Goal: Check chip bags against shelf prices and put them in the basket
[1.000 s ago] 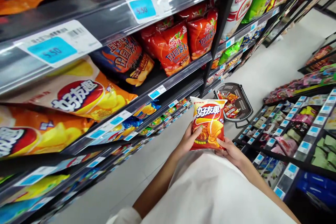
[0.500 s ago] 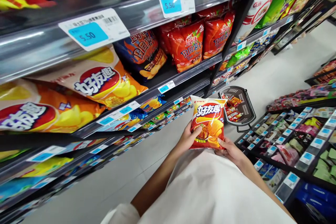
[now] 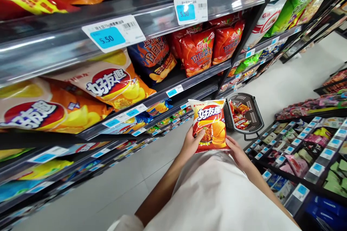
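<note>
Both of my hands hold a red and white bag of potato chips (image 3: 210, 121) upright in front of my white top, its printed front facing me. My left hand (image 3: 192, 140) grips the lower left edge, thumb across the front. At the lower right corner, my right hand (image 3: 235, 150) is closed on the bag, with its other fingers hidden behind. Just beyond the bag, on the floor, stands a dark shopping basket (image 3: 255, 110) with red and orange snack packets (image 3: 240, 115) inside.
A tall shelf on the left carries orange chip bags (image 3: 108, 79), red chip bags (image 3: 199, 52) and a dark blue bag (image 3: 154, 59), with price tags (image 3: 114, 33) along its edges. To the right stands a low display of small packaged sweets (image 3: 298, 148). Pale floor (image 3: 298, 68) runs between them.
The bag and both hands have shifted slightly left in view, uncovering more of the basket's near side. Shelf goods appear a little lower and further right as the view tilts. The grip is unchanged.
</note>
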### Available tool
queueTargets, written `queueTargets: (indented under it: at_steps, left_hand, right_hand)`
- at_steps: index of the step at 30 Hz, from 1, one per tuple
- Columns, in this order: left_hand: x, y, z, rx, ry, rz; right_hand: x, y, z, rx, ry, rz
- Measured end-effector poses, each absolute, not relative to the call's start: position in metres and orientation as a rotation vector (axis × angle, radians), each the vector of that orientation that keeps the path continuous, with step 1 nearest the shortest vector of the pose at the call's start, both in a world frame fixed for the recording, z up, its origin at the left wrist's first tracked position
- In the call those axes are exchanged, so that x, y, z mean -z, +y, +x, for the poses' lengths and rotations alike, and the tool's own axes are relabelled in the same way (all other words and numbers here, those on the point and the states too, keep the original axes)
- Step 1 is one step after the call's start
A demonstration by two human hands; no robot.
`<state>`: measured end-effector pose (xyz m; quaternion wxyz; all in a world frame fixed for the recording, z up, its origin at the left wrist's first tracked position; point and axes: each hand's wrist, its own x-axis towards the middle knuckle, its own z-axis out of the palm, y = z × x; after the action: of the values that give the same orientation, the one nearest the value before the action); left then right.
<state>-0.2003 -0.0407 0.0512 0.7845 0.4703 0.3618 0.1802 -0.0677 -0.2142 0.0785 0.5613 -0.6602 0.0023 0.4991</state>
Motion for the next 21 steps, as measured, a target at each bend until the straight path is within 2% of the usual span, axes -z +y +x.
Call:
queueTargets:
  at_steps: [9,21]
  left_hand:
    - [-0.052,-0.042,-0.202,-0.325,0.726,0.992]
    - [-0.04,-0.055,-0.205,-0.29,0.67,0.947]
  right_hand:
    - [-0.078,-0.208,-0.057,-1.043,-0.022,-1.734]
    - [-0.097,-0.184,-0.081,-1.078,-0.136,-1.537]
